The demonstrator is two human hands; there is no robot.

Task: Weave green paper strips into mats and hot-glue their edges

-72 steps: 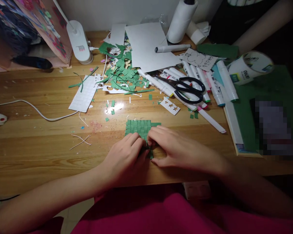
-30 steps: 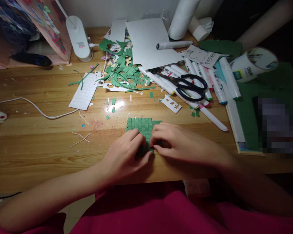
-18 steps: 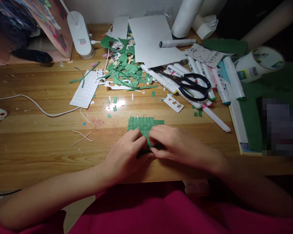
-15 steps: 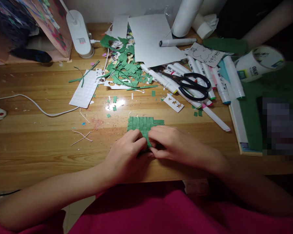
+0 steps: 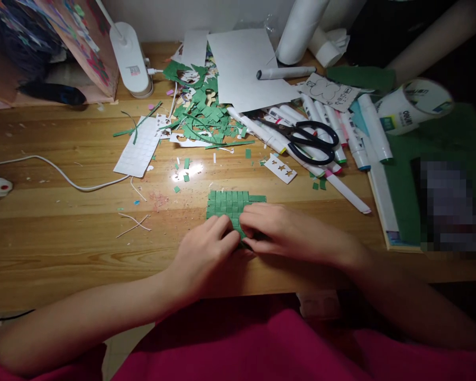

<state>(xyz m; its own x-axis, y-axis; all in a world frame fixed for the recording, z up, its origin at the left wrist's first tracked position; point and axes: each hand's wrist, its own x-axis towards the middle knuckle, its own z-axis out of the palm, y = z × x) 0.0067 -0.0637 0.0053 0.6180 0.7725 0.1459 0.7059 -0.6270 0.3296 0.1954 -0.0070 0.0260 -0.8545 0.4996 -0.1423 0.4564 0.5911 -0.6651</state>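
A small mat woven from green paper strips [image 5: 229,203] lies on the wooden desk [image 5: 63,233] near its front edge. My left hand [image 5: 204,254] rests on the mat's near left part, fingers curled and pressed onto the strips. From the right, my right hand [image 5: 285,233] meets it, fingertips pinching the strips at the mat's near edge. The near half of the mat is hidden under both hands. One strip end sticks out at the mat's far right corner.
A heap of green paper scraps [image 5: 202,119] lies behind the mat. Black scissors [image 5: 305,140] rest on several white markers [image 5: 333,132]. Also here: white sheets [image 5: 246,69], sticker sheet [image 5: 138,148], lamp base [image 5: 129,58], white cable [image 5: 63,177], tape roll [image 5: 414,106], green board [image 5: 432,153]. Another person's arm [image 5: 432,37] is far right.
Both hands stay on the mat's near edge. Their fingers have shifted slightly along the strips. The mat has not moved on the desk.
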